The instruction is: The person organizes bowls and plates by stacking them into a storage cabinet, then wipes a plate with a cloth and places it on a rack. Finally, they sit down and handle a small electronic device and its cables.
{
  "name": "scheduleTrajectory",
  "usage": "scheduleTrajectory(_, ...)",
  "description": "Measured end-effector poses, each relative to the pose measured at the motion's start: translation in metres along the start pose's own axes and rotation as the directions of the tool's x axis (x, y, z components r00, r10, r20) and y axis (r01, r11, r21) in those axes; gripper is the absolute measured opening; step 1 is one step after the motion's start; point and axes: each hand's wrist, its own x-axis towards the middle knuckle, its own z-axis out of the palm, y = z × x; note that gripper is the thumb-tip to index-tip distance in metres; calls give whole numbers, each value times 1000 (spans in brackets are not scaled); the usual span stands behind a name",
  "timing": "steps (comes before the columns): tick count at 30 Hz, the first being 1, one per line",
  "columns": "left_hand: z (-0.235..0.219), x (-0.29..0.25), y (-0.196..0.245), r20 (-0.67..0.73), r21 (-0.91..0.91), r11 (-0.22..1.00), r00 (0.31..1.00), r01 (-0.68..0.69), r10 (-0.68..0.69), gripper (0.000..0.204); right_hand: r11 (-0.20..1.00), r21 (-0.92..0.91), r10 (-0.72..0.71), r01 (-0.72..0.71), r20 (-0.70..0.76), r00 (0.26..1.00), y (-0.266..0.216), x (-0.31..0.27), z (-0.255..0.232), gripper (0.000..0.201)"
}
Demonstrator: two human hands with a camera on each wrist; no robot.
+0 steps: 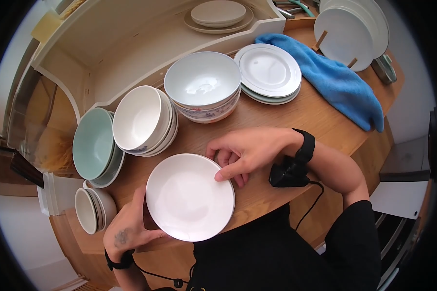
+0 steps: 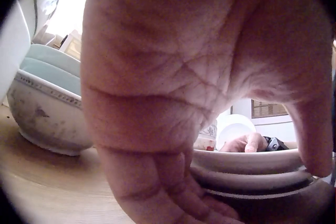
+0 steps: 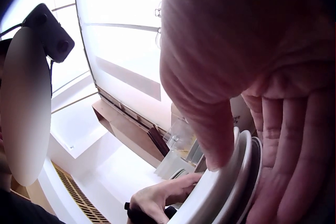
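Note:
A small stack of white plates [image 1: 189, 196] is at the table's front edge, its layered rims [image 2: 252, 179] showing in the left wrist view. My left hand [image 1: 131, 228] grips the stack's left side, fingers beneath or behind it and thumb at the near rim. On the right side my right hand [image 1: 250, 150] pinches the rim, thumb on top of the upper plate [image 3: 210, 198] and fingers spread along the outer side. Whether the stack touches the table cannot be told.
Behind stand green bowls [image 1: 92, 145], white bowls [image 1: 138, 119], large bowls [image 1: 201, 80] and stacked plates [image 1: 269, 70]. Small cups [image 1: 87, 211] are at the left. A blue cloth [image 1: 335, 80] lies at the right, near racked plates [image 1: 344, 39]. A cream shelf [image 1: 126, 48] stands at the back.

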Motion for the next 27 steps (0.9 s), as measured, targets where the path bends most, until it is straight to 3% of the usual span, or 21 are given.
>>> scheduleTrajectory(3,-3,-3,3,-4,-74,996,998,-60,59,120,999,15,-28,28,-2,1000,1,1,1,44)
scheduleTrajectory(5,-11,-6,7,148,-363,931,989,38,17,114,998,19,-53,53,-2,999,0,2,0,43)
scheduleTrajectory(9,-5,-3,-4,47,-295,953,995,-70,87,91,995,79,-64,64,-11,998,2,4,2,45)
scheduleTrajectory(11,-2,-3,5,7,-287,957,999,32,-31,79,991,121,-63,64,-11,998,5,4,1,46)
scheduleTrajectory(13,-2,-3,7,0,-255,966,999,40,-41,77,949,307,-73,66,11,997,8,5,2,49)
scheduleTrajectory(14,-1,-4,7,-2,-226,973,999,49,-51,76,950,306,-74,66,13,997,8,6,2,49)
scheduleTrajectory(17,9,-4,-7,-88,-190,980,995,-53,37,76,964,258,-76,71,9,997,5,5,4,51)
scheduleTrajectory(19,10,-4,-3,-89,-211,977,996,-32,13,76,999,35,24,-22,-60,998,-2,4,9,55)
scheduleTrajectory(21,12,-5,1,-93,-237,971,996,-8,-15,76,999,19,41,-39,-94,995,-6,3,15,56)
scheduleTrajectory(27,19,-4,0,-136,-258,960,988,-105,71,79,993,-110,20,-39,-170,985,-11,0,26,52)
